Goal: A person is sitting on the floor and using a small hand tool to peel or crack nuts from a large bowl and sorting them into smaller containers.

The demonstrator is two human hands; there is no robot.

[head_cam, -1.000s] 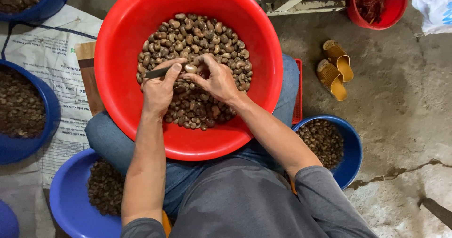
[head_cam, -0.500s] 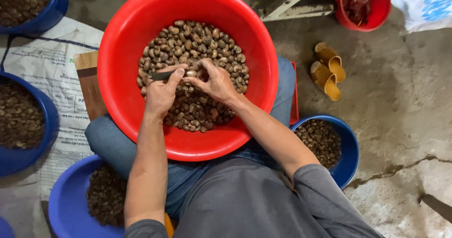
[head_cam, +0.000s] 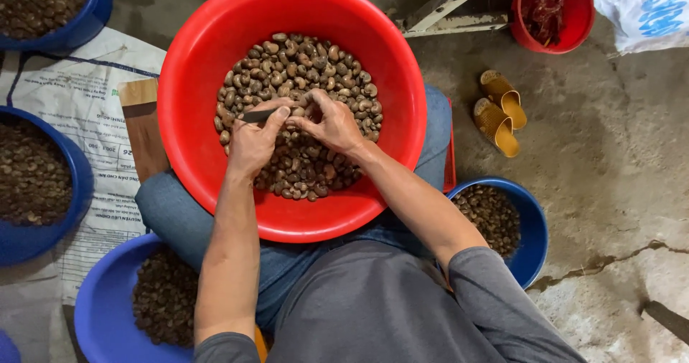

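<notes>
Grey concrete floor (head_cam: 610,155), printed sack (head_cam: 64,112)

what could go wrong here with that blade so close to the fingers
The left hand holds a small knife whose blade points toward the right hand, which pinches a nut between its fingertips; a slip might cut them. The red basin rests on the person's lap and could tip, perhaps spilling nuts onto the floor.

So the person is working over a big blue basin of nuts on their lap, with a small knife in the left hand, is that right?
Not quite: the basin on the lap is red, not blue, as the head view shows. The rest holds: it is full of nuts, and the left hand holds a small knife.
</notes>
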